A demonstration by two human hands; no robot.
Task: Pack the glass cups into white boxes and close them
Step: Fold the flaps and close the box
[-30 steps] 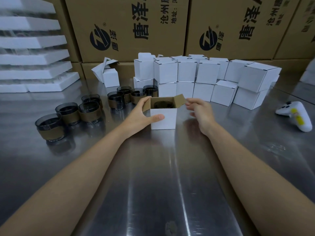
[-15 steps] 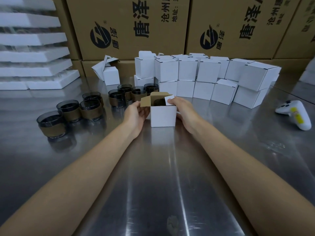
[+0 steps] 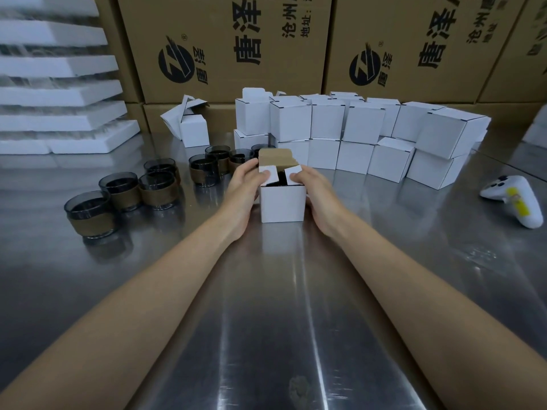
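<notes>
A small white box (image 3: pixel 282 204) stands on the steel table (image 3: pixel 266 321) in the middle, with a dark glass cup inside it, mostly hidden. My left hand (image 3: pixel 244 187) grips its left side and its thumb presses the left side flap inward. My right hand (image 3: pixel 315 187) grips the right side, thumb pressing the right flap down. The brown-lined lid flap (image 3: pixel 276 158) still stands up at the back. Several dark glass cups with brown sleeves (image 3: pixel 121 195) stand loose to the left and behind (image 3: pixel 204 168) the box.
Stacked shut white boxes (image 3: pixel 355 134) line the back, with an open one (image 3: pixel 189 128) at their left. White foam trays (image 3: pixel 59 93) are piled at far left. A white game controller (image 3: pixel 515 201) lies at right. Large brown cartons (image 3: pixel 222 48) form the back wall.
Both hands closed in on the box sides. The two side flaps, spread outward a second ago, are now folded inward under my thumbs.
</notes>
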